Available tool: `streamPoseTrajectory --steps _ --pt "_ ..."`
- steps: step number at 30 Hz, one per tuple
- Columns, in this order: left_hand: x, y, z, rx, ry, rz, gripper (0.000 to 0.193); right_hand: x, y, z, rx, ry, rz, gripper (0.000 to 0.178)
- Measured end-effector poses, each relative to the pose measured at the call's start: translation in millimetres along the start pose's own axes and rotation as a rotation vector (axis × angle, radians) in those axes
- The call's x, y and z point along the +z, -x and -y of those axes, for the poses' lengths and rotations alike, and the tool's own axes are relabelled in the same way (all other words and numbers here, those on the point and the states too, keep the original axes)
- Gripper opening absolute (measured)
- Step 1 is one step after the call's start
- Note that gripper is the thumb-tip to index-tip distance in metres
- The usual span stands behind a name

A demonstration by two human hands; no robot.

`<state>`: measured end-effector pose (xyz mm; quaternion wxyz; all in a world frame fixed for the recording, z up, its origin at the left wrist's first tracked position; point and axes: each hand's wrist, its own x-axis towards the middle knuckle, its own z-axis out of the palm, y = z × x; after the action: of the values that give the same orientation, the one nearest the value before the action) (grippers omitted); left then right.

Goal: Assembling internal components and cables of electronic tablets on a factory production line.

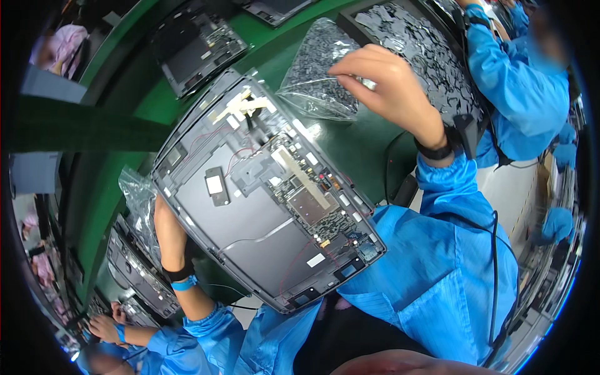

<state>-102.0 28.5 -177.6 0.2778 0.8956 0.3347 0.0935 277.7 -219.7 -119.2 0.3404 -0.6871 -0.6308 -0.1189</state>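
Note:
A dark grey laptop base (262, 237) lies tilted in front of me, its inside facing up with a circuit board (309, 203), thin red wires and a flat pale cable. My left hand (167, 231) grips its left edge, fingers mostly hidden behind it. A small dark block with a white label (216, 186) rests inside the base. My right hand (387, 84) is raised beyond the base, thumb and fingers pinched beside a clear plastic bag (319, 69) of small dark parts. A thin pale line runs left from the fingertips; whether it is the bag's edge or a tool, I cannot tell.
Another opened laptop base (197, 50) lies on the green bench beyond mine. A black tray (406, 44) of dark pieces stands at the back right. A crumpled clear bag (139, 200) and more laptop parts (140, 275) are at left. Co-workers in blue (519, 87) sit on both sides.

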Motion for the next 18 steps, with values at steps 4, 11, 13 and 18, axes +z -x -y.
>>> streamPoseTrajectory --steps 4,11,13,18 --pt "0 21 8 -0.051 0.070 -0.139 0.033 33 18 -8 -0.030 0.024 0.299 0.008" --pt "-8 40 -35 -0.184 0.291 -0.612 0.015 43 33 -9 0.023 -0.033 0.450 0.010" --pt "-14 40 -50 -0.146 0.362 -0.629 0.016 43 36 -11 0.045 -0.054 0.483 0.011" --pt "-13 42 -88 0.056 0.486 -0.703 0.014 48 44 -12 0.085 -0.032 0.451 0.011"
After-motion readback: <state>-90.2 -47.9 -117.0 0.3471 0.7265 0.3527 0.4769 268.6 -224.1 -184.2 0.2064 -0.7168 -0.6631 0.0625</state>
